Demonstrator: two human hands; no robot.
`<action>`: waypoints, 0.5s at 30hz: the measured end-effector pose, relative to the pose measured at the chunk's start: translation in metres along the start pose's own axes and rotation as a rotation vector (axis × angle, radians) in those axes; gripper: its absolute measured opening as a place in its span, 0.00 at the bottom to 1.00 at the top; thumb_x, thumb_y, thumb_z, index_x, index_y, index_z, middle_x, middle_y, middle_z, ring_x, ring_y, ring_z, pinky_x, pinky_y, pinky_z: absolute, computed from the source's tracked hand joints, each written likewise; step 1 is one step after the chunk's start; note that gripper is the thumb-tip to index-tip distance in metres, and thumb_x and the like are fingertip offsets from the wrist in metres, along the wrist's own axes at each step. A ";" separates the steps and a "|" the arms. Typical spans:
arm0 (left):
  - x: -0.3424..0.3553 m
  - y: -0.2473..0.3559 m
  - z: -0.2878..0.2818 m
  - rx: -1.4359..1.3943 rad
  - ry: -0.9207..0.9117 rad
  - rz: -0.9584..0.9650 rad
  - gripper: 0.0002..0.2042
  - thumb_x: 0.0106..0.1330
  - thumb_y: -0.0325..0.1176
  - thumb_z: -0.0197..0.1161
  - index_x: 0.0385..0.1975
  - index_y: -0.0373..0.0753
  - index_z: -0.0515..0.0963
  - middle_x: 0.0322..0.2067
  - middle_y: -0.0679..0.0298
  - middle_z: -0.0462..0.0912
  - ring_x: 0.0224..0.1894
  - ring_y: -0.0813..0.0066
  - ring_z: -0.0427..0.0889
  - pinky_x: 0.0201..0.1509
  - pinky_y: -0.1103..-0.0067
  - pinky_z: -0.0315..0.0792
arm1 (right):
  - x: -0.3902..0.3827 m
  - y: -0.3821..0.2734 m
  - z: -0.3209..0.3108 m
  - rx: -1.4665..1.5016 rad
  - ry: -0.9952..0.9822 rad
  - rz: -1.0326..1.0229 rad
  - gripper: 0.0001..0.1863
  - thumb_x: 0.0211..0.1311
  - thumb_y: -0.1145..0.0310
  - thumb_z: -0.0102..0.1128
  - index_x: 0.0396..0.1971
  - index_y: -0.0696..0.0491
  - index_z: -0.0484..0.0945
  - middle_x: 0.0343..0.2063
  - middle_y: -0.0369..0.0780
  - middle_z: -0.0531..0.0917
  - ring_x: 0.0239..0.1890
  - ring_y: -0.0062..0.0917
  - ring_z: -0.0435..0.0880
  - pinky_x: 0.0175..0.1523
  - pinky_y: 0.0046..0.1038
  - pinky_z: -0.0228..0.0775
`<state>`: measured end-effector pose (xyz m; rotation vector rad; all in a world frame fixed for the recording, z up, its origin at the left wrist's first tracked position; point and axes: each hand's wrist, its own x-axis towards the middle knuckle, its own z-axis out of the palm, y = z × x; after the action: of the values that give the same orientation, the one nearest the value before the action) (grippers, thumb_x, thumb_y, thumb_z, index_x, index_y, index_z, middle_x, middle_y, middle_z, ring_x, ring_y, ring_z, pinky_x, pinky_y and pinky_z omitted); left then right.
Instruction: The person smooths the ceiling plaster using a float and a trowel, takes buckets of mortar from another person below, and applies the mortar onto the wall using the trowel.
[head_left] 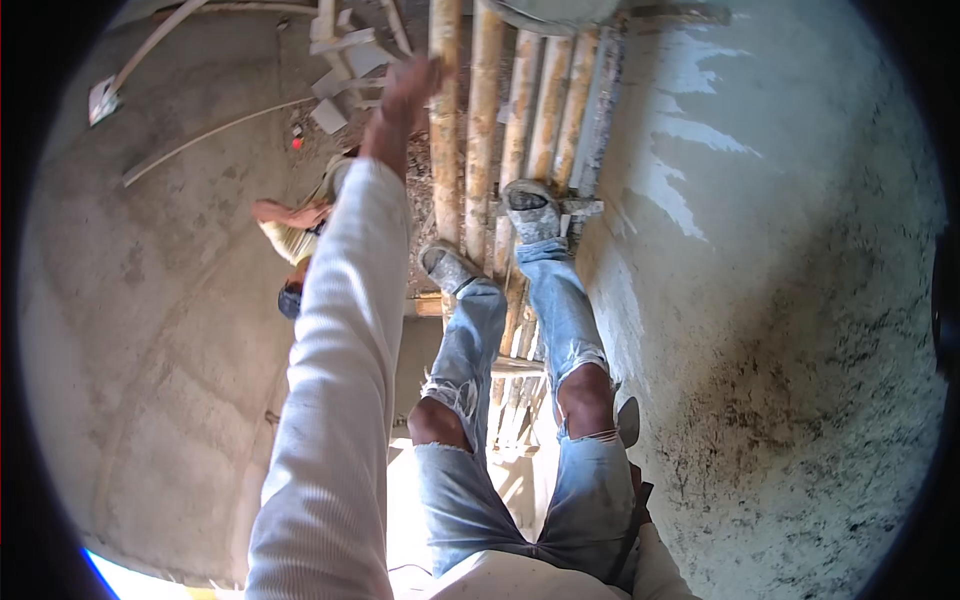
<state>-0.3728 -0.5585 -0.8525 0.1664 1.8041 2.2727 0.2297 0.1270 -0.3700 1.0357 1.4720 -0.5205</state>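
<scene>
My left hand (401,100) reaches up and forward in a white sleeve, at the left edge of a row of rough wooden poles (480,120). Its fingers are blurred, so their grip is unclear. Just beyond, a round grey container (548,14) is cut off at the top. My right hand (639,505) is mostly hidden beside my right thigh, its fingers out of sight; a grey metal blade (628,421) shows just above it. My sandalled feet stand on the poles.
A co-worker (292,242) is below at the left, partly hidden by my arm. Scrap boards (330,110) and long strips (215,138) lie on the grey surface there. A rough plastered wall (770,300) rises close on my right. Bright gaps show beneath the poles.
</scene>
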 end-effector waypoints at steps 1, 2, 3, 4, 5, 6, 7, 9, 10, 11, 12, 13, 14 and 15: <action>-0.061 -0.026 0.087 -0.140 0.358 -0.297 0.15 0.77 0.39 0.58 0.44 0.32 0.85 0.29 0.66 0.82 0.30 0.78 0.76 0.32 0.76 0.70 | -0.012 0.011 -0.033 -0.038 0.097 0.057 0.13 0.67 0.60 0.61 0.29 0.53 0.85 0.26 0.45 0.85 0.31 0.37 0.87 0.36 0.40 0.78; -0.102 -0.042 0.164 -0.145 0.536 -0.571 0.18 0.79 0.41 0.55 0.43 0.32 0.85 0.28 0.67 0.81 0.30 0.79 0.76 0.31 0.76 0.69 | -0.024 0.020 -0.063 -0.075 0.185 0.116 0.13 0.67 0.60 0.60 0.29 0.53 0.85 0.26 0.45 0.85 0.31 0.37 0.87 0.36 0.40 0.78; -0.167 -0.024 0.144 -0.127 0.355 -0.408 0.17 0.79 0.42 0.57 0.42 0.33 0.85 0.29 0.66 0.82 0.28 0.79 0.75 0.29 0.78 0.68 | -0.020 0.008 -0.066 -0.089 0.165 0.093 0.13 0.67 0.60 0.60 0.29 0.53 0.85 0.26 0.45 0.85 0.31 0.37 0.87 0.36 0.40 0.78; -0.233 -0.008 0.096 0.411 0.381 -0.468 0.17 0.78 0.43 0.60 0.43 0.33 0.84 0.32 0.64 0.84 0.30 0.79 0.80 0.30 0.80 0.70 | -0.006 -0.008 -0.054 -0.087 0.101 0.043 0.13 0.67 0.60 0.60 0.29 0.53 0.85 0.26 0.45 0.85 0.31 0.37 0.87 0.36 0.40 0.78; -0.286 0.008 0.089 0.187 0.618 -0.669 0.17 0.77 0.43 0.61 0.45 0.32 0.83 0.35 0.63 0.86 0.33 0.78 0.83 0.31 0.81 0.71 | 0.000 -0.017 -0.053 -0.099 0.081 0.019 0.13 0.67 0.60 0.60 0.29 0.53 0.85 0.26 0.45 0.85 0.31 0.37 0.87 0.36 0.40 0.78; -0.331 0.019 0.106 -0.092 0.845 -0.846 0.18 0.76 0.44 0.63 0.48 0.32 0.83 0.37 0.61 0.87 0.36 0.76 0.85 0.32 0.81 0.73 | 0.003 -0.021 -0.061 -0.117 0.089 0.011 0.13 0.67 0.60 0.60 0.29 0.53 0.85 0.27 0.45 0.85 0.31 0.37 0.87 0.36 0.40 0.78; -0.362 0.029 0.124 -0.121 0.941 -1.007 0.19 0.75 0.44 0.64 0.50 0.31 0.81 0.40 0.59 0.87 0.39 0.73 0.87 0.34 0.82 0.74 | 0.002 -0.024 -0.072 -0.145 0.111 0.012 0.13 0.67 0.60 0.60 0.29 0.53 0.85 0.27 0.45 0.85 0.31 0.37 0.87 0.36 0.40 0.78; -0.406 0.050 0.135 -0.151 1.058 -1.167 0.20 0.74 0.44 0.64 0.52 0.31 0.80 0.44 0.56 0.88 0.43 0.70 0.88 0.36 0.82 0.76 | 0.004 -0.033 -0.085 -0.187 0.113 0.003 0.13 0.67 0.60 0.60 0.29 0.53 0.85 0.27 0.45 0.85 0.31 0.37 0.87 0.36 0.40 0.78; -0.422 0.055 0.138 -0.127 1.116 -1.196 0.18 0.73 0.41 0.63 0.51 0.32 0.80 0.42 0.57 0.87 0.39 0.71 0.86 0.36 0.81 0.76 | 0.006 -0.037 -0.089 -0.215 0.117 -0.002 0.13 0.68 0.60 0.60 0.29 0.53 0.85 0.27 0.45 0.85 0.31 0.37 0.87 0.36 0.40 0.78; -0.436 0.054 0.141 -0.109 1.168 -1.228 0.15 0.72 0.38 0.62 0.49 0.33 0.80 0.40 0.59 0.87 0.35 0.72 0.85 0.36 0.80 0.77 | 0.009 -0.041 -0.096 -0.236 0.123 -0.006 0.13 0.68 0.60 0.60 0.29 0.53 0.85 0.27 0.45 0.85 0.31 0.37 0.87 0.36 0.40 0.78; -0.447 0.053 0.137 -0.145 1.124 -1.132 0.24 0.72 0.45 0.66 0.58 0.32 0.78 0.54 0.51 0.84 0.54 0.66 0.84 0.46 0.75 0.77 | 0.014 -0.047 -0.100 -0.252 0.129 -0.005 0.13 0.68 0.60 0.60 0.29 0.53 0.85 0.27 0.45 0.85 0.32 0.38 0.87 0.36 0.40 0.78; -0.451 0.043 0.135 -0.162 1.137 -1.130 0.24 0.72 0.45 0.66 0.58 0.32 0.78 0.54 0.51 0.84 0.54 0.66 0.84 0.46 0.75 0.77 | 0.020 -0.052 -0.103 -0.277 0.137 -0.008 0.13 0.68 0.60 0.60 0.29 0.53 0.85 0.27 0.45 0.85 0.32 0.38 0.87 0.36 0.40 0.78; -0.449 0.025 0.131 -0.204 1.119 -1.117 0.27 0.71 0.46 0.67 0.62 0.33 0.76 0.60 0.50 0.80 0.59 0.64 0.80 0.53 0.71 0.74 | 0.018 -0.054 -0.111 -0.293 0.154 0.002 0.13 0.68 0.60 0.60 0.29 0.53 0.85 0.27 0.45 0.85 0.32 0.38 0.87 0.36 0.40 0.78; -0.447 0.007 0.118 -0.230 1.103 -1.099 0.30 0.70 0.47 0.68 0.65 0.34 0.73 0.65 0.50 0.76 0.65 0.62 0.76 0.59 0.68 0.72 | 0.024 -0.057 -0.112 -0.315 0.158 0.007 0.13 0.68 0.60 0.60 0.29 0.53 0.85 0.27 0.45 0.85 0.32 0.38 0.87 0.36 0.40 0.78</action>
<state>0.0858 -0.5618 -0.7930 -1.8849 1.2554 1.6580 0.1233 0.1963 -0.3845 0.8455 1.6276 -0.1949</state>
